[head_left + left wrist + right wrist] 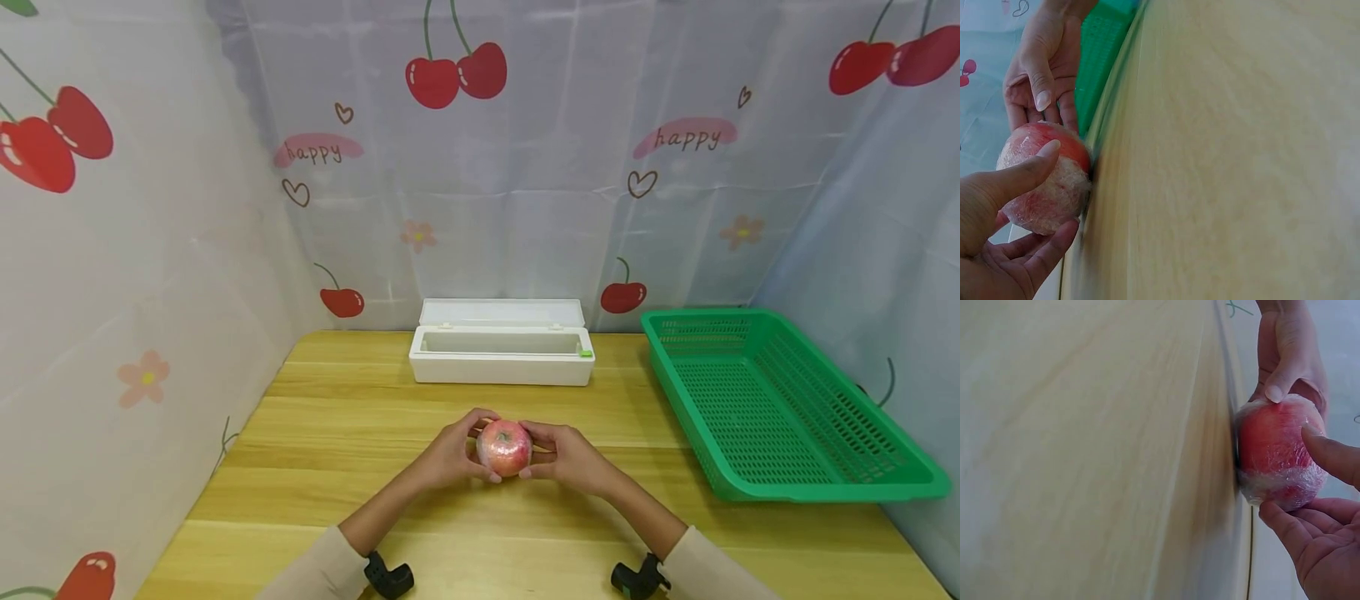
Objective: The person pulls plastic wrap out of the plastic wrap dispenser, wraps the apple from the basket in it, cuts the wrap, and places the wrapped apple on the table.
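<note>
A red apple (505, 448) wrapped in clear cling film sits at the table, with its stem end facing up in the head view. My left hand (457, 450) holds it from the left, thumb on the near side and fingers curved behind. From the right, my right hand (566, 457) has thumb and fingertips at the opposite side of the fruit. Creased film shows on the apple (1047, 178) in the left wrist view. Low down, the fingers (1288, 528) of my right hand reach the wrapped underside in the right wrist view.
Behind the apple stands a white film dispenser box (502, 371) with its lid (501, 312) raised. A green plastic basket (678, 417) is on the right side of the wooden table (337, 442). Printed curtains (510, 208) enclose the back and sides.
</note>
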